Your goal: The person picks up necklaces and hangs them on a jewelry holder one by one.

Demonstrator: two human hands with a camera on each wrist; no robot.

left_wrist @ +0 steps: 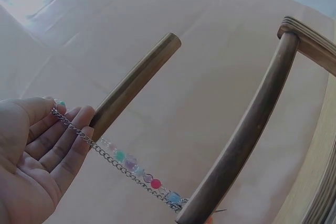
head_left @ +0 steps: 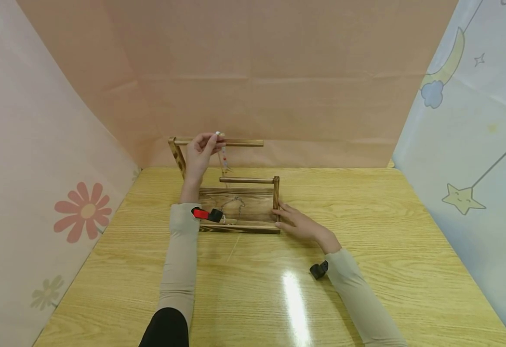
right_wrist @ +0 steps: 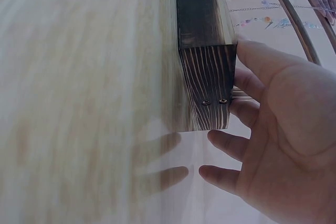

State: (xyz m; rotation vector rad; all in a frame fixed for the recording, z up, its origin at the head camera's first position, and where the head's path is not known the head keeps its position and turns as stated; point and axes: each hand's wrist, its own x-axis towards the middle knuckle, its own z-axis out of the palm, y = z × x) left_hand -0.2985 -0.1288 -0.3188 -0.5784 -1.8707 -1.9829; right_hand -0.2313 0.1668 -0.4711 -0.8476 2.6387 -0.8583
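My left hand [head_left: 201, 152] is raised at the upper rod [head_left: 244, 143] of a wooden jewelry stand. Between thumb and fingers it pinches a beaded chain bracelet [left_wrist: 130, 162], with silver links along one strand and coloured beads along the other. The bracelet hangs down from the fingertips toward the lower rod [head_left: 246, 180], which hides part of its bottom end in the left wrist view. My right hand [head_left: 298, 224] rests against the right end of the stand, fingers at the upright post [head_left: 276, 193]. Its two lowest fingers stay clear of the wood in the right wrist view.
In the stand's tray [head_left: 261, 202] lies another chain bracelet [head_left: 241, 202], partly hidden by the left wrist camera. The stand sits on a light wood table [head_left: 253, 279]. An orange backdrop [head_left: 322, 106] rises behind, with patterned sheets at both sides.
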